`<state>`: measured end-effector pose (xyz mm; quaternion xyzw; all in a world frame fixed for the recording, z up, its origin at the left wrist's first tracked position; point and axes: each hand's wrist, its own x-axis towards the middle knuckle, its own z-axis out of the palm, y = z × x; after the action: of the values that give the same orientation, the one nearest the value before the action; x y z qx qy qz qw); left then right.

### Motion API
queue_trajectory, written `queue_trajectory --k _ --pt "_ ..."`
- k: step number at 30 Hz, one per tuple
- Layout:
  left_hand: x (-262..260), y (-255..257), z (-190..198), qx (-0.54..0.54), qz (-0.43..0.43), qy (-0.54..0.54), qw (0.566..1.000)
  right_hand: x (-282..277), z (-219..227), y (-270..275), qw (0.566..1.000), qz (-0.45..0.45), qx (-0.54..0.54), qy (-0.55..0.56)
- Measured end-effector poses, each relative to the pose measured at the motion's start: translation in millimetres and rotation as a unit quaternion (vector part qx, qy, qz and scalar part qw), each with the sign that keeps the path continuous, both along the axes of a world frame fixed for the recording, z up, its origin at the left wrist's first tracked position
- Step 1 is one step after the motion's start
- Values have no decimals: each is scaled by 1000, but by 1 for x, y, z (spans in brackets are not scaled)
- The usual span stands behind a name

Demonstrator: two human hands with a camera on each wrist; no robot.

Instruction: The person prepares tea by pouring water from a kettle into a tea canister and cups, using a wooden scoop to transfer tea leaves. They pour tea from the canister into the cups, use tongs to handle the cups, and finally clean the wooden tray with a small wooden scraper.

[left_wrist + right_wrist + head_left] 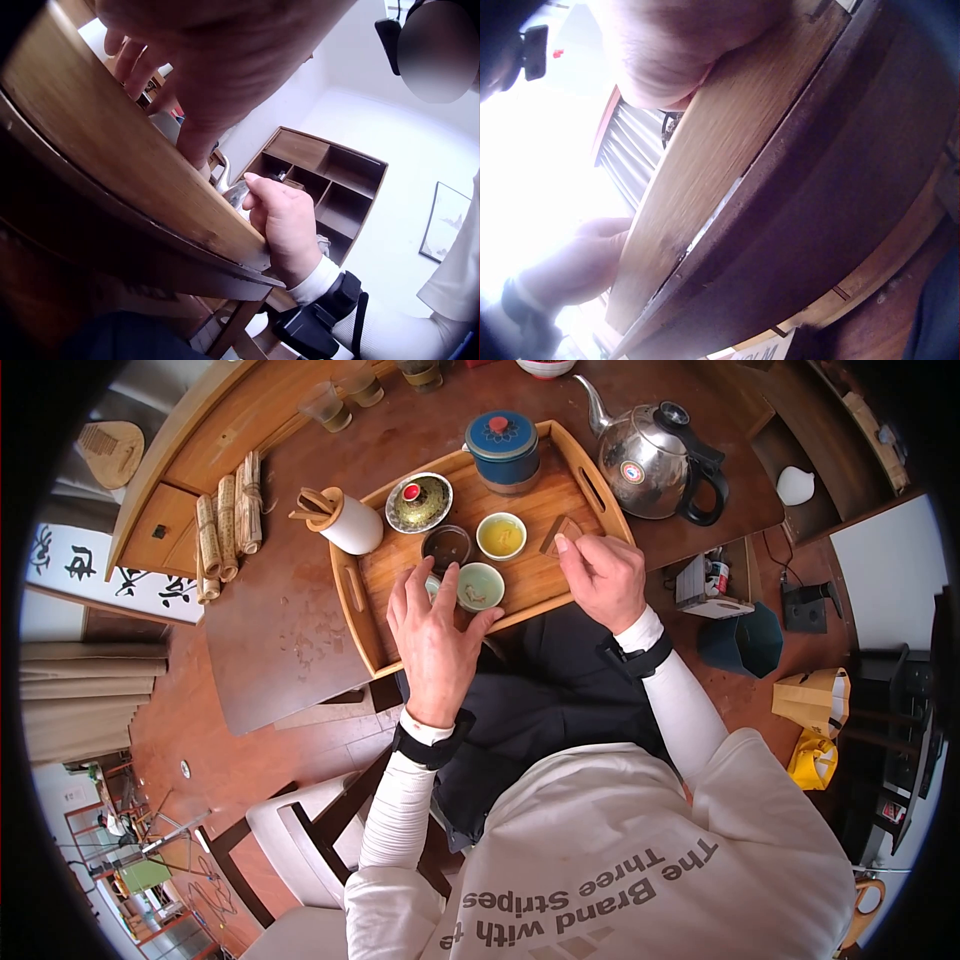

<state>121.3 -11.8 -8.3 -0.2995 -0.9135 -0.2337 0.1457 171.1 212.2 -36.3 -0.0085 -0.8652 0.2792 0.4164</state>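
My left hand (435,640) reaches over the near edge of the wooden tray (545,600), thumb and index finger on either side of a pale green teacup (481,588). Part of another pale rim shows behind its fingers. At the tray's right side, my right hand (605,580) has curled fingers and pinches a small flat brown wooden piece (556,534), seen nearly edge-on. Between the hands stands a white cup of yellow tea (501,537). A dark round cup (446,548) sits just beyond my left fingertips. In both wrist views the tray's side wall hides the cups.
A patterned lidded bowl (419,502) and a blue lidded pot (502,452) stand farther back on the tray. Right of it is a steel kettle (660,460); left, a white holder (354,526) with wooden tools. Bamboo scrolls (230,525) and several glasses (358,382) lie beyond.
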Motion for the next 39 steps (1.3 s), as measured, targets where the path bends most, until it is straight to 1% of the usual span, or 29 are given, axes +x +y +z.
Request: queue_trajectory --k 6,9,11,12,14,17,20,22,23,25,26,28,29,31,32,33,37,39 --pt "-1 -6 0 -4 -19 -6 1000 -1 0 0 1000 5 -6 10" --pt "0 -10 0 16 -32 -14 999 0 -2 0 1000 10 -7 15" --pt "0 -12 0 59 -22 -26 998 -3 0 1 1000 10 -7 17" --pt "-2 -14 -3 59 -23 -27 998 -3 0 1 1000 9 -2 19" --pt "-9 -25 -11 98 -3 0 995 0 -2 -1 1000 9 1 16" --pt "-24 -36 -10 101 27 43 994 0 -1 0 1000 4 1 -4" --pt "-39 -45 -23 91 57 66 992 -1 0 1 1000 7 -1 -8" --pt "-41 -44 -25 86 74 79 990 0 2 0 997 29 -59 -27" --pt "-40 -44 -26 86 79 80 990 2 5 2 998 30 -55 -29" --pt "-39 -44 -28 91 90 79 989 5 18 6 973 95 -141 -157" --pt "-40 -46 -29 97 91 81 988 3 24 8 973 98 -136 -160" --pt "-41 -48 -27 104 97 80 987 -4 36 12 976 157 -75 -135" --pt "-42 -49 -25 76 105 100 987 -4 47 15 960 165 -71 -214" --pt "-44 -56 -27 24 121 118 985 -13 49 15 959 190 -55 -203" --pt "-44 -58 -28 28 126 116 985 -19 50 16 959 209 -43 -189" --pt "-44 -59 -29 26 139 118 983 -24 51 20 950 226 -22 -214" --pt "-44 -58 -32 48 163 96 981 -40 42 20 945 234 24 -225" --pt "-43 -58 -32 63 171 80 980 -45 42 18 924 252 0 -287"
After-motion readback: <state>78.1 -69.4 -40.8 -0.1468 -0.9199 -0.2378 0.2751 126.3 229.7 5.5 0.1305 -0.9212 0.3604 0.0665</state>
